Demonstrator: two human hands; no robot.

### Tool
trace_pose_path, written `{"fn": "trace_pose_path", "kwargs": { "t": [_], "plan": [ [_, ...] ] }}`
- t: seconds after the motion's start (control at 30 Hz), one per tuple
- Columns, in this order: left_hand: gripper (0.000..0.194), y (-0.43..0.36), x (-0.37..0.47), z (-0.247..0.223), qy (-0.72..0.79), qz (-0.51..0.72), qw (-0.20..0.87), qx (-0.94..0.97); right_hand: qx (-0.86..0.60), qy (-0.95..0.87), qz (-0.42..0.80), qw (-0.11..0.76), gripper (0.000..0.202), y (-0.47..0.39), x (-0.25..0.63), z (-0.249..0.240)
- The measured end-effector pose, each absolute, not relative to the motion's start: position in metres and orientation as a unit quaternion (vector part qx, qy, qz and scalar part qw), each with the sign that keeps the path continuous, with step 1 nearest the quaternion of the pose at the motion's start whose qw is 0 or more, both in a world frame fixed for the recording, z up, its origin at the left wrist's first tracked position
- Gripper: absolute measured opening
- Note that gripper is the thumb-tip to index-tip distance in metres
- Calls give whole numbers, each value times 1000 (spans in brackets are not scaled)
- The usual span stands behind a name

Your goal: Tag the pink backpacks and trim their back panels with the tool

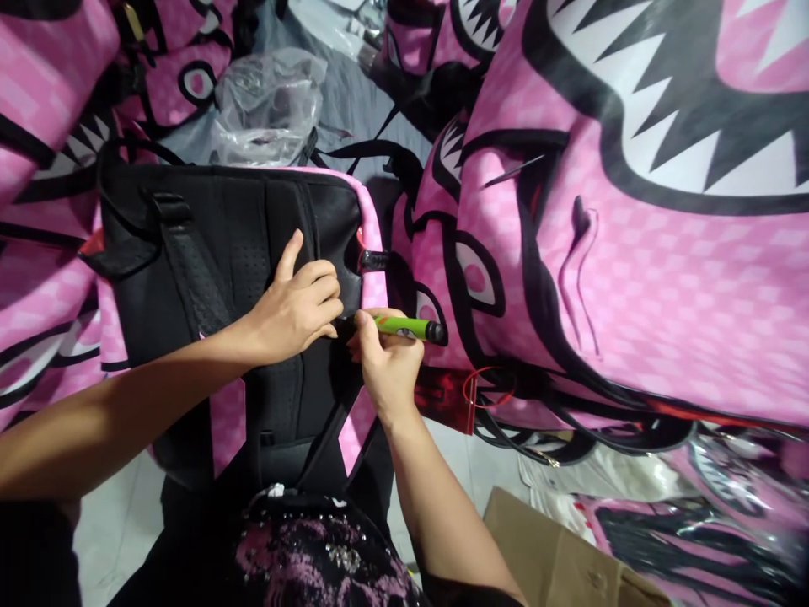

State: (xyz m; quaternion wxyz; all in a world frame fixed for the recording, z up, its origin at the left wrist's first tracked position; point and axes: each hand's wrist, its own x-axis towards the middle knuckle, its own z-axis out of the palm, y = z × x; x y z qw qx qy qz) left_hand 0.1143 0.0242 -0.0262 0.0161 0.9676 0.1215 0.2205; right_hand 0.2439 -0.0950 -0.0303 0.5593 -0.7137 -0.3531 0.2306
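The right hand point(388, 358) grips a green tool point(404, 326) near the edge of the black bag point(246, 206) beneath both hands; the left hand point(303, 308) lies on the bag, fingers bent, whether pinching anything I cannot tell. Should the bag shift, the tool might slip and scratch it. Print on the red tag point(452, 405) beside the right wrist is unreadable.

Grey surface point(360, 110), far side: crumpled clear plastic bag point(269, 101) lying on it, pink bags crowding its sides. Black backpack point(243, 202) at near side, support hidden. Pale tiled floor point(468, 459) below.
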Motion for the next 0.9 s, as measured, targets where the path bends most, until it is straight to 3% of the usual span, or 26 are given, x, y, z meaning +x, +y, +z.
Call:
{"fn": "trace_pose_path", "kwargs": {
  "t": [0.23,0.9],
  "plan": [
    [23,26,116,-24,135,173,26,975,-726,-358,233,540,22,-94,247,-28],
    [21,33,120,-31,110,228,1,968,-719,-336,294,533,22,-90,253,-23]
  ]
}}
